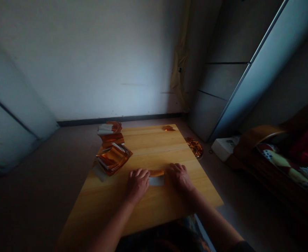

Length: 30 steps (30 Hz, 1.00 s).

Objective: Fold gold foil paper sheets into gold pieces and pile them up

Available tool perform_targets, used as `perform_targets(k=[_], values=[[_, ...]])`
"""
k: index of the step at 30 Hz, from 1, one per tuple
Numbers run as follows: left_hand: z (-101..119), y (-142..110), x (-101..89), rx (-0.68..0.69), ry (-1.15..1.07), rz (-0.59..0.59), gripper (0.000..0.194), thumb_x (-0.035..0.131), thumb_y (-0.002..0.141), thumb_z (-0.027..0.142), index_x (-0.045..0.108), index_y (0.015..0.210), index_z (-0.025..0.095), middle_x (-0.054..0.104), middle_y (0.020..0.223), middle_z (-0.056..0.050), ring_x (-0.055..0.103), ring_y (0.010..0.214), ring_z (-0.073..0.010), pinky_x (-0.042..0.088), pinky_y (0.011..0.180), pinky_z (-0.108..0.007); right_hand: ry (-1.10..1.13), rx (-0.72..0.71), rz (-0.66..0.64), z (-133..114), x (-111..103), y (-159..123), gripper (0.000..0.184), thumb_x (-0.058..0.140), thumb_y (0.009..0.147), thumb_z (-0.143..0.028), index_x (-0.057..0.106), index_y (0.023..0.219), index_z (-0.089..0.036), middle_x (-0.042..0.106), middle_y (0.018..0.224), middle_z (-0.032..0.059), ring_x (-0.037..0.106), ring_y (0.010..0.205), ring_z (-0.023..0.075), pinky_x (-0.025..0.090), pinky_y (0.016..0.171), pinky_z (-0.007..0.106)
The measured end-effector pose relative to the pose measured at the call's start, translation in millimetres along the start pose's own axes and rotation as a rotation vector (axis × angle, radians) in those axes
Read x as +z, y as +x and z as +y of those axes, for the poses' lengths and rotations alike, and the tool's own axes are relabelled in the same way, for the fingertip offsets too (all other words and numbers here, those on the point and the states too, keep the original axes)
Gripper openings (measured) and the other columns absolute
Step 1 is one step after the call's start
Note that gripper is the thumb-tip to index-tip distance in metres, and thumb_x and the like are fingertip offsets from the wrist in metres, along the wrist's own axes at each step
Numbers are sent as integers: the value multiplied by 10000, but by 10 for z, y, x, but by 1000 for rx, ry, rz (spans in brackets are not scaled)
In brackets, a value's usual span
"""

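A small sheet of foil paper [156, 180] lies on the wooden table in front of me, its far edge turned over into a copper-coloured strip and its nearer part whitish. My left hand [138, 182] is closed over the sheet's left end, fingers bent and pressed down. Just beyond the right end, my right hand [180, 177] rests palm down on the table with bent fingers. Its thumb side is dark and smeared, so whether it grips the strip cannot be made out. A pile of copper foil sheets [113, 159] lies to the left of my left hand.
More foil sheets [110, 128] stretch along the table's far left edge. A folded copper piece [169, 128] lies at the far right corner. Beside the table [148, 143], a heap of shiny foil [195, 147] sits low on the right. A white box [224, 148] and wooden seat stand further right.
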<state>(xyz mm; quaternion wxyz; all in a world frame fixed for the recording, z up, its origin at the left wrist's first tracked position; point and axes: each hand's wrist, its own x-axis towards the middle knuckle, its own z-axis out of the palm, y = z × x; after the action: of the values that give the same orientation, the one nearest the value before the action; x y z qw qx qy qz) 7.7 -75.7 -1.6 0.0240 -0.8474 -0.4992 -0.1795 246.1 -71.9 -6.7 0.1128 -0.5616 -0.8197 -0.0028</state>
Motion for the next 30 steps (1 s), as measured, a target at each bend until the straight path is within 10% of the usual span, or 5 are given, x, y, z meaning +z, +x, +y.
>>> perform_targets(k=[9,15,19,25,30], values=[[7,-4,-23,-3,35,16,277,494,834,166,626,1057,262,657,1098,-50,533,1032,-224,362,860,-413,68,-33,-1,-370,-69,123,264,503,906,-346,605,1149,-319,491,1348,35,427,1162,223,325,909,374],[-5,-2,5,10,11,41,274,514,823,171,622,1064,244,657,1126,-51,541,1022,-217,366,835,-398,103,47,106,-130,-52,-29,198,501,904,-294,674,985,-242,581,1229,74,495,1071,222,364,883,357],[-16,-6,-10,28,10,36,272,510,822,145,623,1040,261,663,1126,-34,549,1002,-219,359,806,-397,191,-146,202,-173,-68,-26,341,534,876,-240,570,1214,-216,572,1254,99,493,1097,225,377,893,355],[-20,-20,-29,19,-4,47,242,509,825,162,648,985,278,661,1141,-25,558,998,-216,360,814,-401,196,-263,96,-382,11,59,116,551,871,-227,661,836,-215,674,913,42,550,896,185,370,810,323],[-61,-37,-51,31,-49,-2,272,596,778,315,636,1046,285,634,1198,-28,538,1042,-245,354,852,-440,216,-319,67,-270,36,4,241,629,826,-420,651,964,-224,653,1058,51,535,962,204,346,828,340]])
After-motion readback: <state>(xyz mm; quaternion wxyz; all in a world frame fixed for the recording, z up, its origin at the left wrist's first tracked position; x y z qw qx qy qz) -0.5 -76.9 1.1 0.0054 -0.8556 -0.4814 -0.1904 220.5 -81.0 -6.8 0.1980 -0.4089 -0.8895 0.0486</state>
